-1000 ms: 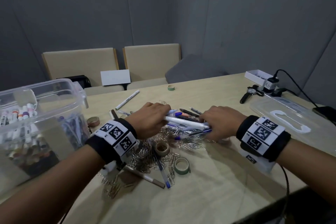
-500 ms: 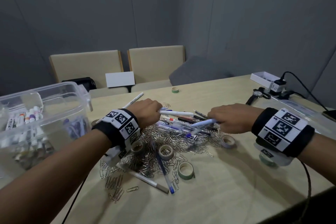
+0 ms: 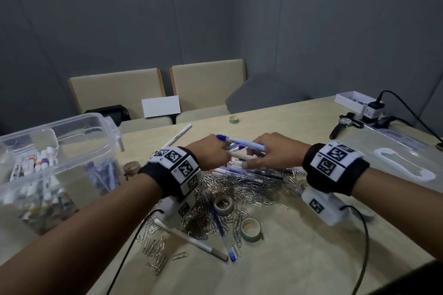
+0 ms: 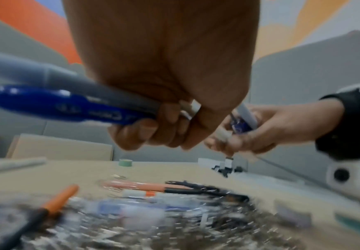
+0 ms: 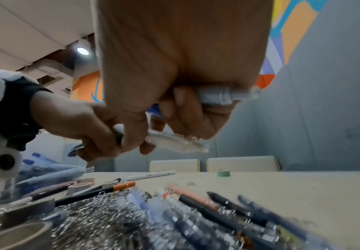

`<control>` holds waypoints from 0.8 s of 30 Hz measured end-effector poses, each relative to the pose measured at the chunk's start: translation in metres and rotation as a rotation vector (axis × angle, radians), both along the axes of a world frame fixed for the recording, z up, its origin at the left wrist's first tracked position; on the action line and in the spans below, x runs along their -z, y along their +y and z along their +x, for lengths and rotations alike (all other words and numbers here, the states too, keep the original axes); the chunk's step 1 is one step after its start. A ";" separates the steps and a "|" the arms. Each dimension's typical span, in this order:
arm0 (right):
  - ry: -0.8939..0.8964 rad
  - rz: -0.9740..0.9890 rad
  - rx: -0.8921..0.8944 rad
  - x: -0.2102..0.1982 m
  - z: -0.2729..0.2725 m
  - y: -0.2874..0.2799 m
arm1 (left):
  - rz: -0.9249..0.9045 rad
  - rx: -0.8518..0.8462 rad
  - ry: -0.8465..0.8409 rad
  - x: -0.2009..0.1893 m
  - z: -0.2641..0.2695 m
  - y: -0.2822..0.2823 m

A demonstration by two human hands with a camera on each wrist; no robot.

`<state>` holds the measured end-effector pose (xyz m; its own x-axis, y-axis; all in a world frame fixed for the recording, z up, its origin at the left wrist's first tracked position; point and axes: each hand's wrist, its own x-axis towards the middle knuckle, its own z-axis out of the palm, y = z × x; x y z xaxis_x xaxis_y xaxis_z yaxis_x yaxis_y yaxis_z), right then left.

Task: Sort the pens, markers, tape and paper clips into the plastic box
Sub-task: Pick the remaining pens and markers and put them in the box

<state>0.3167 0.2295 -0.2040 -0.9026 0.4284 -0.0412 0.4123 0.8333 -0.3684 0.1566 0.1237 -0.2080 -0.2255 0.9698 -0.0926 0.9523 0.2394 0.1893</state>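
The clear plastic box (image 3: 60, 151) stands at the far left of the table (image 3: 299, 258), well apart from the heap of paper clips (image 3: 235, 189), which serves here as the landmark. The box is open at the top and already holds markers and pens; its compartments cannot be told apart through the wall.

Above the far edge of the clip heap, the left hand (image 3: 211, 151) has its fingers curled round a bundle of pens (image 3: 242, 143). The left wrist view shows a blue cap (image 4: 52, 104) and a grey barrel projecting from the fist toward the box side. The right hand (image 3: 275, 151), just beside the left hand and on the side of the heap away from the box, curls its fingers round the other end of the same bundle; the right wrist view shows a grey barrel end (image 5: 224, 94) emerging from the fist. How many pens each hand holds cannot be told.

The bundle's long axis runs roughly left to right, parallel to the table's far edge, with the blue-capped end pointing toward the box. The left hand is the nearer to the box. The likely next step is a transfer of the bundle leftward into the box, cap end leading, so the left hand is better placed to carry it.

Still on the table: loose pens across the heap, several tape rolls (image 3: 250, 229) on its near side, one green roll (image 3: 234, 119) beyond it, and a white pen (image 3: 179, 134) between heap and box.
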 end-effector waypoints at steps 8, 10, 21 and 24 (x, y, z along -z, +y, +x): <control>-0.078 0.231 0.025 -0.008 0.011 0.022 | 0.039 0.084 0.194 0.000 -0.019 0.010; -0.092 0.241 0.062 -0.008 0.013 0.027 | -0.012 0.104 0.170 0.005 -0.014 0.016; -0.235 0.182 0.109 0.014 0.007 0.025 | -0.238 0.217 0.289 0.024 -0.003 0.035; -0.276 0.130 0.143 0.024 0.004 0.023 | -0.215 0.226 0.257 0.023 -0.007 0.033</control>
<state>0.3203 0.2521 -0.2276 -0.7954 0.5676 -0.2124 0.5978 0.7925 -0.1207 0.1497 0.1569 -0.2310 -0.0511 0.9623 -0.2670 0.9952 0.0268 -0.0937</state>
